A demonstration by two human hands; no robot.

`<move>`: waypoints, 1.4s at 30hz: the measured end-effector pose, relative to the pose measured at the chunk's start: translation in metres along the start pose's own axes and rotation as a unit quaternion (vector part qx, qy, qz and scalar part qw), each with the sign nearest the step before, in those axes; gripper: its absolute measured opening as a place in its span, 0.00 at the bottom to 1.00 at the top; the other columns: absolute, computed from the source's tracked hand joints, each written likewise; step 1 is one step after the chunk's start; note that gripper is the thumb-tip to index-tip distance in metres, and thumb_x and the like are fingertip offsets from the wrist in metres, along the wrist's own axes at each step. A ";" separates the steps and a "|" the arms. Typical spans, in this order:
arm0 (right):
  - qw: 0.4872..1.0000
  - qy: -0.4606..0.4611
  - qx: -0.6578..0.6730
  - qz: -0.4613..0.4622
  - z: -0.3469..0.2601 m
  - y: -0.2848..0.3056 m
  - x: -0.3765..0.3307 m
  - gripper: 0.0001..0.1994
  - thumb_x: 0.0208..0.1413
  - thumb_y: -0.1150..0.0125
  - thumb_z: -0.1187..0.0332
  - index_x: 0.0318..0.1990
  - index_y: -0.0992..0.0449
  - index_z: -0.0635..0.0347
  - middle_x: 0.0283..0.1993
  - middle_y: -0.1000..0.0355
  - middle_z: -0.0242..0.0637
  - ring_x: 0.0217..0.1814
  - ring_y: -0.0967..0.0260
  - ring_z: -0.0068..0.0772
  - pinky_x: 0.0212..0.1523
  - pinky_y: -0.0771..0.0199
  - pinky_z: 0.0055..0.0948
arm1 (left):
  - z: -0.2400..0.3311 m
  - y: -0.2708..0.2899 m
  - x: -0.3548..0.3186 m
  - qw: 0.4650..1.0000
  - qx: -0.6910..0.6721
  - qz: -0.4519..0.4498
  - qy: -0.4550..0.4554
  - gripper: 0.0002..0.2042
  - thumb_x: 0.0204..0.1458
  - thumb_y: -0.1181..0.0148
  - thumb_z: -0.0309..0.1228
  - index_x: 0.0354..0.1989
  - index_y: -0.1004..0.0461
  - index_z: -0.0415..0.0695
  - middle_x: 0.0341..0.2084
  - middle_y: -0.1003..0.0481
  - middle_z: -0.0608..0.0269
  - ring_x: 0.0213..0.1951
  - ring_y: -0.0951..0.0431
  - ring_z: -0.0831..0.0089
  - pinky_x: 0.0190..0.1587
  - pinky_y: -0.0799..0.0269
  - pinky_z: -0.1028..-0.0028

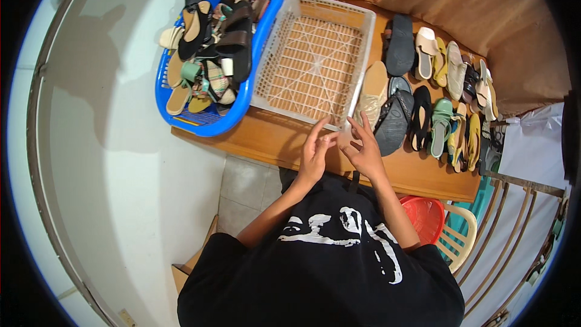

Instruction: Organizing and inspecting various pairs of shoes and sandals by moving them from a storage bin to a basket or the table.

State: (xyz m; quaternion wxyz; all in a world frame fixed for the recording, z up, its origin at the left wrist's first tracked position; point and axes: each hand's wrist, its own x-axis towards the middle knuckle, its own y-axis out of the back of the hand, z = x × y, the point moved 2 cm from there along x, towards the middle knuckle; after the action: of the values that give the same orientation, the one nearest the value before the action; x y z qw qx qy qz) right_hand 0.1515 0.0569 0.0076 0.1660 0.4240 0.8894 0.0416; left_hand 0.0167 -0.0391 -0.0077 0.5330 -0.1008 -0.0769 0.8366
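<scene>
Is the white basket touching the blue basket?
Touching. In the head view the white basket's left rim lies right against the blue basket's right rim, with no table showing between them along that edge.

Wooden table point(275, 139), white wall point(121, 163)

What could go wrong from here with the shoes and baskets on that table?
The round blue plastic basket is heaped with sandals and overhangs the wooden table edge; a nudge might tip it or spill pairs. The empty white lattice plastic basket sits close to the left hand and right hand, so a reach could shove it. The row of shoes is packed tightly; pulling one may drag its neighbours.
</scene>
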 end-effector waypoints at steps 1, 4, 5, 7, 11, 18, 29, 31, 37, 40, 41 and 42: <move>0.999 0.013 -0.032 0.001 -0.004 -0.010 0.001 0.37 0.51 0.30 0.76 0.71 0.36 0.51 0.82 0.64 0.47 0.74 0.41 0.53 0.58 0.22 0.44 | 0.011 0.012 -0.003 0.999 0.007 0.034 -0.004 0.24 0.70 0.55 0.34 0.71 0.43 0.38 0.69 0.38 0.52 0.58 0.23 0.60 0.56 0.24 0.64; 0.998 0.032 -0.059 0.002 -0.016 -0.037 0.007 0.34 0.49 0.29 0.72 0.67 0.31 0.53 0.81 0.62 0.51 0.75 0.44 0.58 0.65 0.30 0.50 | 0.036 0.048 -0.006 0.995 0.017 0.092 -0.032 0.22 0.70 0.54 0.33 0.69 0.40 0.38 0.69 0.38 0.51 0.56 0.22 0.58 0.54 0.23 0.65; 0.993 0.036 -0.109 0.013 -0.017 -0.043 0.009 0.34 0.48 0.28 0.70 0.66 0.30 0.54 0.81 0.61 0.53 0.76 0.46 0.59 0.69 0.38 0.52 | 0.043 0.063 -0.006 0.992 0.028 0.106 -0.060 0.22 0.69 0.53 0.32 0.68 0.39 0.37 0.68 0.38 0.51 0.56 0.21 0.58 0.53 0.22 0.65; 0.984 0.043 -0.165 0.046 -0.015 -0.057 0.012 0.33 0.44 0.26 0.66 0.63 0.26 0.53 0.79 0.57 0.57 0.78 0.52 0.62 0.75 0.59 0.56 | 0.055 0.090 -0.006 0.983 0.038 0.144 -0.106 0.19 0.67 0.51 0.29 0.64 0.35 0.36 0.67 0.37 0.50 0.52 0.20 0.59 0.50 0.21 0.68; 0.971 0.046 -0.226 0.061 -0.030 -0.085 0.015 0.32 0.45 0.27 0.66 0.62 0.26 0.53 0.78 0.54 0.59 0.81 0.59 0.61 0.77 0.63 0.56 | 0.076 0.147 -0.007 0.955 0.095 0.205 -0.191 0.15 0.64 0.49 0.24 0.58 0.31 0.35 0.60 0.33 0.50 0.47 0.20 0.64 0.50 0.24 0.69; 0.969 0.061 -0.225 0.080 -0.043 -0.118 0.015 0.31 0.47 0.26 0.69 0.62 0.26 0.54 0.80 0.58 0.56 0.82 0.59 0.56 0.76 0.52 0.47 | 0.115 0.213 0.008 0.861 0.315 0.262 -0.301 0.10 0.56 0.41 0.22 0.47 0.25 0.39 0.51 0.29 0.50 0.51 0.26 0.61 0.55 0.30 0.65; 0.996 0.051 0.036 0.061 -0.088 -0.199 0.071 0.29 0.57 0.32 0.73 0.67 0.34 0.57 0.71 0.39 0.45 0.70 0.37 0.43 0.62 0.27 0.41 | 0.131 0.282 0.032 0.875 0.322 0.205 -0.298 0.02 0.53 0.39 0.21 0.34 0.22 0.38 0.44 0.25 0.55 0.48 0.23 0.59 0.54 0.29 0.64; 0.991 0.081 0.085 0.067 -0.104 -0.210 0.090 0.31 0.59 0.32 0.71 0.69 0.37 0.61 0.68 0.35 0.43 0.59 0.28 0.38 0.56 0.23 0.37 | 0.133 0.290 0.037 0.886 0.317 0.176 -0.289 0.02 0.53 0.38 0.21 0.33 0.22 0.38 0.43 0.24 0.55 0.46 0.22 0.59 0.53 0.28 0.65; 0.978 0.069 0.149 0.126 -0.125 -0.238 0.153 0.31 0.60 0.34 0.71 0.69 0.39 0.66 0.55 0.30 0.44 0.43 0.20 0.32 0.38 0.19 0.28 | 0.121 0.306 0.068 0.928 0.293 0.089 -0.213 0.03 0.54 0.39 0.21 0.36 0.23 0.37 0.43 0.25 0.57 0.46 0.23 0.64 0.50 0.28 0.68; 0.983 0.020 0.145 0.107 -0.119 -0.243 0.182 0.31 0.61 0.36 0.72 0.69 0.41 0.72 0.49 0.29 0.45 0.30 0.20 0.32 0.27 0.20 0.28 | 0.107 0.314 0.076 0.942 0.259 0.066 -0.204 0.04 0.57 0.40 0.21 0.40 0.24 0.38 0.44 0.25 0.59 0.46 0.23 0.71 0.48 0.28 0.73; 0.983 0.045 0.137 0.116 -0.124 -0.249 0.184 0.28 0.62 0.37 0.72 0.66 0.39 0.75 0.48 0.29 0.48 0.25 0.21 0.33 0.22 0.22 0.27 | 0.103 0.316 0.078 0.963 0.203 0.073 -0.159 0.05 0.57 0.40 0.21 0.40 0.24 0.38 0.44 0.24 0.58 0.43 0.22 0.69 0.46 0.26 0.72; 0.982 0.047 0.136 0.120 -0.130 -0.254 0.184 0.28 0.62 0.37 0.72 0.66 0.39 0.75 0.48 0.29 0.48 0.25 0.21 0.33 0.22 0.22 0.27 | 0.101 0.317 0.077 0.979 0.147 0.082 -0.111 0.05 0.56 0.41 0.20 0.40 0.24 0.37 0.44 0.23 0.57 0.41 0.20 0.68 0.45 0.24 0.72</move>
State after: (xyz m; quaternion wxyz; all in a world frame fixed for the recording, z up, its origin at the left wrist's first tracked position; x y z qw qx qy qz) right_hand -0.1871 0.0451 0.0282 0.0586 0.5438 0.8362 -0.0408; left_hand -0.3180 -0.1040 0.0082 0.4596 0.0667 -0.0033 0.8856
